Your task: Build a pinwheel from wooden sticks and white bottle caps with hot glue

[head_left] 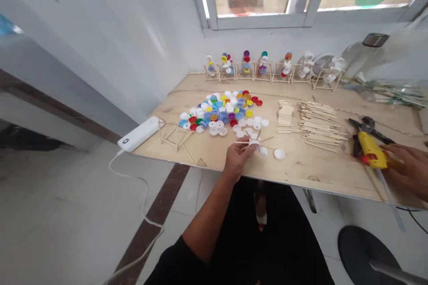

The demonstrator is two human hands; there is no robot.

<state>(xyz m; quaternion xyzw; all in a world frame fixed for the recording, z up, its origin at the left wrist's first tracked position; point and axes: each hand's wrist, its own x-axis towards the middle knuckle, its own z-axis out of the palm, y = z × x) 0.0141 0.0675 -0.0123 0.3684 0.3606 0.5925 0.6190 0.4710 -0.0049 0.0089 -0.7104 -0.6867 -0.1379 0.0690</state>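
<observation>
My left hand (pixel 236 156) pinches a white bottle cap (pixel 254 142) with thin wooden sticks radiating from it, just above the table's front edge. A white cap hangs on one of its sticks, and a loose white cap (pixel 279 154) lies to the right. At the far right, my right hand (pixel 409 164) is closed around the handle of a yellow glue gun (pixel 372 149). A clear glue stick (pixel 389 198) sticks out of the gun's rear. Part of the right hand runs out of view. Pliers (pixel 368 125) lie just behind the gun.
Colourful bottle caps (pixel 220 111) are heaped mid-table. Right of them lie wooden sticks (pixel 317 122) and a short-stick pile (pixel 285 113). A stick frame (pixel 177 136) and white power bank-like box (pixel 140 134) sit left. Several cap pinwheels on stands (pixel 246 69) line the wall.
</observation>
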